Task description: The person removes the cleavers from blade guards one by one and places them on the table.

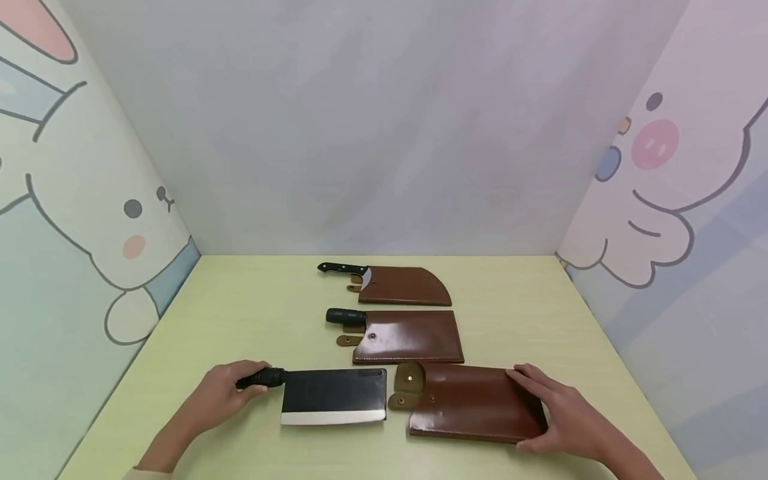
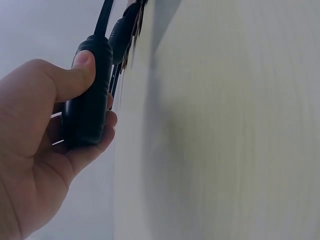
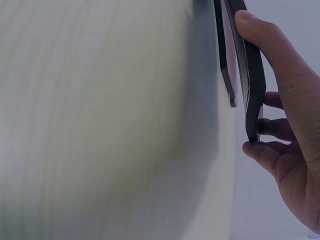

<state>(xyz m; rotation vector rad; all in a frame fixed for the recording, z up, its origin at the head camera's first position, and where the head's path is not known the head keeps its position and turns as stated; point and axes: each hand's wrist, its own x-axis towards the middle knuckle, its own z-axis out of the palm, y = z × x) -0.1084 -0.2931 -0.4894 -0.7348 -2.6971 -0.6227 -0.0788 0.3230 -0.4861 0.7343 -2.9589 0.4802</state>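
Observation:
In the head view my left hand [image 1: 222,395] grips the black handle of a cleaver [image 1: 334,392], whose broad dark blade points right with its bright edge towards me. The left wrist view shows the thumb along the ribbed handle [image 2: 89,100] and the fingers curled beneath it. My right hand [image 1: 561,413] holds a brown leather knife sheath [image 1: 474,403] by its right end, thumb on the near edge and fingers on the far one. The sheath's snap strap and flap face the blade tip, a small gap apart. From the right wrist, the sheath [image 3: 254,75] appears edge-on.
Behind lie two more sheathed knives: a black-handled cleaver in a rectangular sheath [image 1: 414,337], and farther back a riveted-handle knife in a curved sheath [image 1: 405,285]. The pale yellow table [image 1: 252,300] meets a grey back wall [image 1: 372,133] and cartoon-printed side walls.

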